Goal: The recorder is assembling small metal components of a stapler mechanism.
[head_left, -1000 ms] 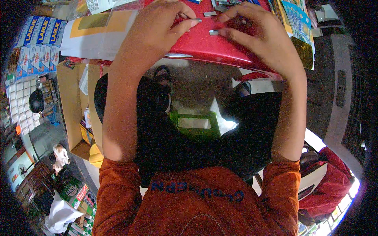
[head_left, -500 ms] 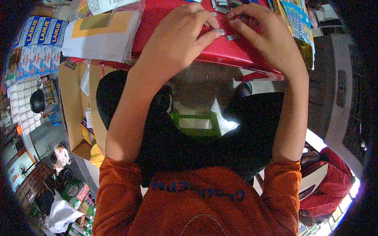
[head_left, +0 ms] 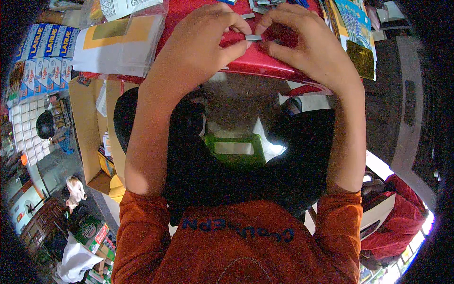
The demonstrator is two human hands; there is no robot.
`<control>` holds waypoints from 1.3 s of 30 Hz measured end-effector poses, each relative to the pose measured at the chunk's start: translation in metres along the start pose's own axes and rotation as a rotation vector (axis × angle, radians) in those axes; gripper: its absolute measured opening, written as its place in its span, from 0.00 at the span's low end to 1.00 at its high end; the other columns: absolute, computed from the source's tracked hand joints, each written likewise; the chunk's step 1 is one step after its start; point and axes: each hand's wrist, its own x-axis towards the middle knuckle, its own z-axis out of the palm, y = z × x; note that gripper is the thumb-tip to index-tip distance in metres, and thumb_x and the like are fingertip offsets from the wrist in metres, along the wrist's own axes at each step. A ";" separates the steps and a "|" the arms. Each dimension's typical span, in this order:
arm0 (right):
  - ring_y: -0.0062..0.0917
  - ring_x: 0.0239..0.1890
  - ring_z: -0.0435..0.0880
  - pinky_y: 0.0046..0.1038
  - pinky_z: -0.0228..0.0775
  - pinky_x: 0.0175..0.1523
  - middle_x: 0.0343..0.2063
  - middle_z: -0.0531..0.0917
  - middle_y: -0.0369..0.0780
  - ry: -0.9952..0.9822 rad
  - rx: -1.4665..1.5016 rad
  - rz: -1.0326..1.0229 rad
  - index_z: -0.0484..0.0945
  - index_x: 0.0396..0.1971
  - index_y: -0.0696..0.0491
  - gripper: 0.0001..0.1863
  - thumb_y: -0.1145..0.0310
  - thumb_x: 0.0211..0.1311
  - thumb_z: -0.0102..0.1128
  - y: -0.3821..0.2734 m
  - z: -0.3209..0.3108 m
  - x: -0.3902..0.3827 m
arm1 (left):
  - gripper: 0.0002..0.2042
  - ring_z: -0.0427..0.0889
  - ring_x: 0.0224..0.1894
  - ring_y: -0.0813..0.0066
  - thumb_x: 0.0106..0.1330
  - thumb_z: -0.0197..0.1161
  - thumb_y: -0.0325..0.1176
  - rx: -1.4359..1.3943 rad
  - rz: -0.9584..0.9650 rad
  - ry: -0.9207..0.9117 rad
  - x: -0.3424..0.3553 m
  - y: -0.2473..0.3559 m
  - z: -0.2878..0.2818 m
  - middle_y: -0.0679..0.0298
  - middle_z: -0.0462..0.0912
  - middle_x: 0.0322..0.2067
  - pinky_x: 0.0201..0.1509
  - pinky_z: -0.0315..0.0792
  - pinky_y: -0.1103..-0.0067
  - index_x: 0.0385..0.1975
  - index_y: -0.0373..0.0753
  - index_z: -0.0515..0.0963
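Over the red table [head_left: 265, 64], my left hand [head_left: 208, 40] and my right hand [head_left: 307, 45] face each other with fingertips almost meeting. Between them is a small flat grey metallic-looking strip [head_left: 253, 38], pinched at its left end by my left thumb and index finger. The other end lies between my right thumb and index finger. Whether it is one piece or two joined is too small to tell. A similar pale strip [head_left: 247, 16] lies just beyond my fingers, and several loose grey pieces [head_left: 262, 5] are scattered farther back.
Plastic-wrapped paper sheets [head_left: 113, 45] overlap the table's left side. Colourful printed packets [head_left: 353, 23] lie at its right edge. An open cardboard box [head_left: 87, 128] stands below left, and a green plastic stool [head_left: 236, 146] shows between my legs. A small white-and-brown animal [head_left: 75, 191] is on the floor.
Both hands have shifted left and closer together. My right fingers, formerly apart above a second grey piece, now close at the strip's right end; that piece no longer shows separately there.
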 end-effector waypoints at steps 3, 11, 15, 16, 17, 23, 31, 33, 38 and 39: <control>0.42 0.45 0.83 0.39 0.76 0.51 0.39 0.83 0.48 -0.007 -0.065 -0.019 0.83 0.42 0.61 0.14 0.70 0.58 0.71 0.006 0.002 0.002 | 0.11 0.82 0.46 0.54 0.65 0.71 0.31 -0.011 0.008 0.039 0.000 0.001 -0.001 0.53 0.80 0.41 0.53 0.75 0.66 0.42 0.34 0.79; 0.41 0.42 0.83 0.39 0.76 0.48 0.38 0.83 0.47 -0.002 -0.087 0.121 0.83 0.42 0.61 0.14 0.69 0.59 0.69 -0.010 -0.010 -0.002 | 0.11 0.83 0.44 0.55 0.64 0.72 0.32 0.029 -0.222 -0.010 0.001 0.018 -0.011 0.53 0.81 0.39 0.51 0.76 0.66 0.40 0.34 0.81; 0.41 0.42 0.82 0.39 0.74 0.49 0.36 0.82 0.47 0.107 0.022 0.098 0.83 0.43 0.60 0.14 0.68 0.61 0.68 -0.014 -0.007 -0.003 | 0.10 0.83 0.44 0.55 0.65 0.72 0.32 0.060 -0.176 0.036 -0.002 0.011 -0.005 0.53 0.81 0.39 0.51 0.76 0.67 0.40 0.34 0.81; 0.41 0.42 0.82 0.39 0.74 0.49 0.36 0.82 0.47 0.107 0.022 0.097 0.83 0.43 0.60 0.14 0.68 0.61 0.68 -0.013 -0.004 -0.002 | 0.10 0.83 0.44 0.55 0.65 0.71 0.31 0.049 -0.133 0.057 -0.002 0.006 -0.004 0.53 0.81 0.39 0.51 0.76 0.67 0.40 0.33 0.80; 0.41 0.42 0.82 0.40 0.73 0.50 0.36 0.82 0.47 0.179 -0.112 0.057 0.83 0.43 0.60 0.13 0.69 0.61 0.67 -0.010 0.000 -0.001 | 0.09 0.83 0.44 0.55 0.65 0.71 0.30 0.037 -0.091 0.077 -0.003 0.002 -0.003 0.53 0.81 0.39 0.51 0.75 0.67 0.40 0.33 0.80; 0.43 0.45 0.80 0.42 0.70 0.53 0.38 0.82 0.46 0.371 -0.398 0.049 0.84 0.43 0.57 0.11 0.69 0.62 0.67 0.003 0.017 0.004 | 0.08 0.82 0.43 0.55 0.66 0.69 0.29 -0.004 -0.077 0.095 -0.001 0.005 -0.004 0.52 0.81 0.39 0.50 0.75 0.67 0.39 0.32 0.81; 0.42 0.46 0.79 0.41 0.70 0.55 0.39 0.82 0.45 0.372 -0.423 0.106 0.85 0.43 0.56 0.11 0.68 0.62 0.68 -0.014 0.019 0.003 | 0.09 0.82 0.45 0.52 0.68 0.68 0.31 0.138 -0.141 0.156 0.009 0.006 -0.006 0.50 0.82 0.40 0.50 0.75 0.65 0.40 0.31 0.82; 0.42 0.47 0.79 0.41 0.70 0.55 0.39 0.82 0.46 0.336 -0.389 0.058 0.85 0.43 0.57 0.12 0.68 0.63 0.69 -0.012 0.016 0.000 | 0.10 0.81 0.45 0.52 0.68 0.68 0.31 0.159 -0.100 0.166 0.010 0.005 -0.004 0.50 0.82 0.40 0.51 0.75 0.64 0.41 0.30 0.82; 0.42 0.48 0.80 0.40 0.71 0.56 0.40 0.82 0.46 0.219 -0.307 0.162 0.85 0.43 0.57 0.10 0.70 0.64 0.67 -0.011 0.002 0.001 | 0.11 0.81 0.44 0.52 0.68 0.69 0.32 0.108 -0.105 0.107 0.017 -0.003 -0.002 0.50 0.82 0.39 0.51 0.75 0.65 0.41 0.29 0.83; 0.42 0.48 0.80 0.39 0.72 0.56 0.40 0.82 0.47 0.173 -0.235 0.194 0.85 0.43 0.57 0.10 0.71 0.65 0.67 -0.005 0.000 0.001 | 0.11 0.81 0.44 0.52 0.68 0.69 0.32 0.107 -0.102 0.107 0.019 -0.002 -0.003 0.50 0.82 0.39 0.51 0.75 0.65 0.41 0.29 0.83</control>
